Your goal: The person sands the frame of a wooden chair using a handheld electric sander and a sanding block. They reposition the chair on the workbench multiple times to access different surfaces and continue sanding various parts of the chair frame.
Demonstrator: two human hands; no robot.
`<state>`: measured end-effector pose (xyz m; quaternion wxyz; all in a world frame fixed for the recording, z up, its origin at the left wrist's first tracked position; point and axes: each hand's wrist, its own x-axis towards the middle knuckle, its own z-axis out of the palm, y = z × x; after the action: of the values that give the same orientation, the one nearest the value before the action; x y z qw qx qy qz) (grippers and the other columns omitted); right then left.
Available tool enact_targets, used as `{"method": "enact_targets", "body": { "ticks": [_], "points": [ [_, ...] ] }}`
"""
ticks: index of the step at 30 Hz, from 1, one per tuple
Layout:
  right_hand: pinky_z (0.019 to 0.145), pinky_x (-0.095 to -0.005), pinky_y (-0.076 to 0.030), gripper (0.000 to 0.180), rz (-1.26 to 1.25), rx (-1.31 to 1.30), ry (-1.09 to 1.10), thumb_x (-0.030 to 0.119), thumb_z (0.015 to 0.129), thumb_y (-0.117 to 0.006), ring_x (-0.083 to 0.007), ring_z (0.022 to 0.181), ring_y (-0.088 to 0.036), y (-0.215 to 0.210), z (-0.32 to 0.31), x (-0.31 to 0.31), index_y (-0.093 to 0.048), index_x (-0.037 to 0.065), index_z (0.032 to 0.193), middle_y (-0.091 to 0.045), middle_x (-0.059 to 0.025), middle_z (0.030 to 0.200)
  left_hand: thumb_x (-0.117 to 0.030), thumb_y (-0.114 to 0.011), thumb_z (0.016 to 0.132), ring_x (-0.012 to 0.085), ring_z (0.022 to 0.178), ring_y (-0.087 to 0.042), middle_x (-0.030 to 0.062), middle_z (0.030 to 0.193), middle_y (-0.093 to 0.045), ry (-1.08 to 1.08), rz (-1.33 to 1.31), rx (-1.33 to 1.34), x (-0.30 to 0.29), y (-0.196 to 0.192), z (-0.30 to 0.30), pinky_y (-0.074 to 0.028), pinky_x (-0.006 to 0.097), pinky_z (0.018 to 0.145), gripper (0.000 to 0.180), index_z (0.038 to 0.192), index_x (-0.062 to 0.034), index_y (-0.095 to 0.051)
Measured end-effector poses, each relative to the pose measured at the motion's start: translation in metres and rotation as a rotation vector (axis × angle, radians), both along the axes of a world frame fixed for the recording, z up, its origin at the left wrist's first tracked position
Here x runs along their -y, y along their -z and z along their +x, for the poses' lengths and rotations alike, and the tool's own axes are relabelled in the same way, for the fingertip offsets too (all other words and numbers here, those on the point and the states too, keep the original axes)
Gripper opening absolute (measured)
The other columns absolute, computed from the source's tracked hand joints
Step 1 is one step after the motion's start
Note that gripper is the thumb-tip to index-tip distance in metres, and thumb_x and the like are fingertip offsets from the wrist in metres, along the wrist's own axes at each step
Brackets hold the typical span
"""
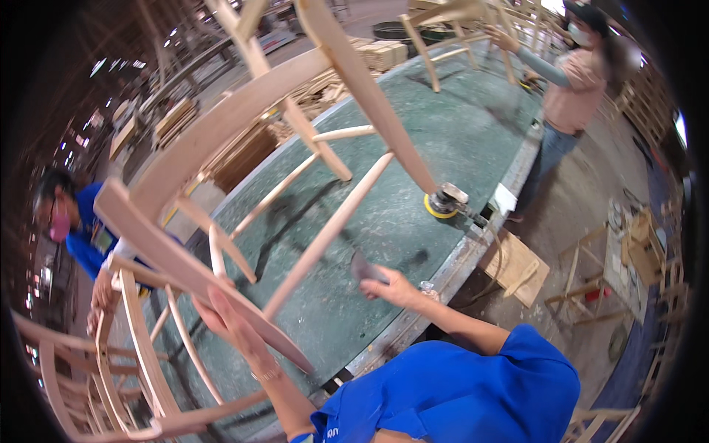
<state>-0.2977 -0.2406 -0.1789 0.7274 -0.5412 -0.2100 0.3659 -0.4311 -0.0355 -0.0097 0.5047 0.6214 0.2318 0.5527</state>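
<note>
Big bare-wood chair frame point(295, 140) lies tipped over the green workbench point(458, 140), still unfinished. Left hand point(229, 321) fingers wrap its flat back rail, steadying. Right hand point(388, 284) pinches a small dark scraper blade point(363, 267), off the wood; scraping prob. not finished. Orbital sander point(445, 201) sits idle.

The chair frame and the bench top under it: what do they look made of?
Chair frame, gripped by the left hand: pale bare wood, matt, seemingly unfinished. Bench top: a green mottled sheet with scuffs, material unclear, edged with a grey metal-looking rim. Right hand holds a thin grey scraper, probably metal.
</note>
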Motion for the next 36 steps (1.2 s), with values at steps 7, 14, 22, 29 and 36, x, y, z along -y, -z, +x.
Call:
{"method": "enact_targets", "body": {
  "ticks": [7,14,22,29,36],
  "points": [
    [0.091,-0.0341,-0.050,0.059,0.121,-0.191,-0.236,0.013,0.085,-0.069,-0.0189,0.107,-0.057,-0.038,-0.041,0.069,-0.037,0.002,0.135,-0.058,-0.0102,0.113,-0.049,-0.043,0.095,0.0185,0.083,-0.050,0.0133,0.096,-0.054,0.245,0.069,-0.044,0.084,0.042,-0.006,-0.041,0.036,0.086,0.061,0.117,0.0078,-0.044],
    [0.096,-0.0330,-0.042,0.079,-0.343,0.253,0.101,0.023,0.070,-0.083,-0.0195,0.115,-0.051,-0.082,-0.056,0.149,-0.041,0.002,0.134,-0.056,-0.0152,0.123,-0.016,-0.067,0.084,0.0263,0.075,-0.067,0.0136,0.086,-0.069,0.912,0.438,-0.404,0.147,0.008,0.029,-0.051,0.035,0.070,0.025,0.101,0.0017,-0.058],
    [0.088,-0.0272,-0.044,0.053,-0.213,0.394,0.747,0.017,0.073,-0.082,-0.0085,0.100,-0.054,-0.043,0.009,0.211,-0.056,0.003,0.117,-0.061,-0.0016,0.106,-0.009,-0.057,0.090,0.0158,0.102,-0.060,0.0139,0.115,-0.063,1.133,-0.180,-0.402,0.102,0.033,0.034,-0.047,0.029,0.085,0.034,0.122,0.0026,-0.054],
    [0.083,-0.0248,-0.044,0.048,-0.226,0.551,0.770,0.009,0.074,-0.079,-0.0065,0.094,-0.055,-0.053,0.070,0.238,-0.057,0.003,0.116,-0.061,0.0009,0.100,-0.018,-0.071,0.082,0.0158,0.103,-0.056,0.0120,0.115,-0.061,0.481,-0.297,-0.719,0.014,0.129,-0.057,-0.045,0.027,0.085,0.061,0.133,-0.0010,-0.041],
    [0.080,-0.0235,-0.046,0.049,-0.270,0.510,0.678,0.004,0.073,-0.077,-0.0066,0.094,-0.055,-0.059,0.105,0.257,-0.056,0.002,0.116,-0.062,-0.0004,0.101,-0.020,-0.073,0.077,0.0173,0.091,-0.055,0.0080,0.095,-0.060,0.307,-0.470,0.083,0.027,0.138,0.055,-0.041,0.031,0.085,0.051,0.118,-0.0010,-0.048]
  ]
}}
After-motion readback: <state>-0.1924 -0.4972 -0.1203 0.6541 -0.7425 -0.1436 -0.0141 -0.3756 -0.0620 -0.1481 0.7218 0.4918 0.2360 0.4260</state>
